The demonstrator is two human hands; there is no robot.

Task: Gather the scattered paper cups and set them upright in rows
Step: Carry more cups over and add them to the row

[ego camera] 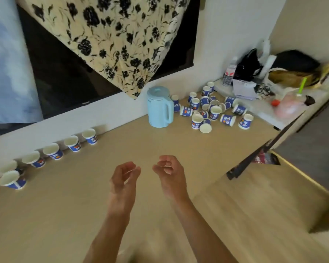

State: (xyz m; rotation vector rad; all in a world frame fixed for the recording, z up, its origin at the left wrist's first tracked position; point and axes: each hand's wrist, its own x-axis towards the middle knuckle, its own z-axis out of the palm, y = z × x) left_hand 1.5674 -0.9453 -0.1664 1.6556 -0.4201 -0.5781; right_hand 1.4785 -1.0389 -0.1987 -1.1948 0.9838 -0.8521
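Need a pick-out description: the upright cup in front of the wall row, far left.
Find the white wall below the window; a row of upright cups lines it, left of the blue kettle. At the row's far left, this cup alone stands out from the wall, nearer the person.

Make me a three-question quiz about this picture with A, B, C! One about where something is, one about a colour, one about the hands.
1. Where do the scattered cups lie?
A) Right of the kettle
B) Left of the kettle
C) On the floor

2. What colour is the kettle?
A) Red
B) Black
C) Light blue

3. What do the left hand and right hand hold?
A) A cup each
B) Nothing
C) The kettle

Answers:
1 A, they lie on the kettle's right, by its handle.
2 C, its body and lid are pale blue.
3 B, both hands' loosely curled fingers are empty.
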